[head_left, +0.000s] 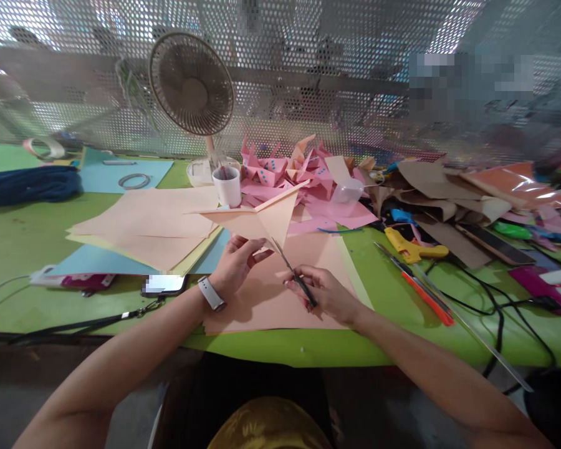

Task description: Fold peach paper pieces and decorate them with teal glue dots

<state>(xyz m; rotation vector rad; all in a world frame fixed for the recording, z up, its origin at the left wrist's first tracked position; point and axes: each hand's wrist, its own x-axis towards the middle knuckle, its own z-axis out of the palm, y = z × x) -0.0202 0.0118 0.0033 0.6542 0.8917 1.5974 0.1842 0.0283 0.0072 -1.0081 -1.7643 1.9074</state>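
Observation:
My left hand (pixel 237 263) pinches the lower edge of a folded peach paper shape (pixel 257 218) and holds it up above the table. My right hand (pixel 325 293) grips a pair of dark scissors (pixel 292 272), whose blades point up and left and meet the folded paper's bottom edge. Under both hands lies a flat peach sheet (pixel 266 299) on the green table (pixel 393 324). A white watch sits on my left wrist.
Stacked peach, yellow and blue sheets (pixel 144 234) lie to the left, with a phone (pixel 164 284) near them. A white cup (pixel 227 185), a fan (pixel 191 84) and a pile of pink folded shapes (pixel 285 171) stand behind. To the right are a yellow glue gun (pixel 414 248), an orange cutter (pixel 425 293), cables and scraps.

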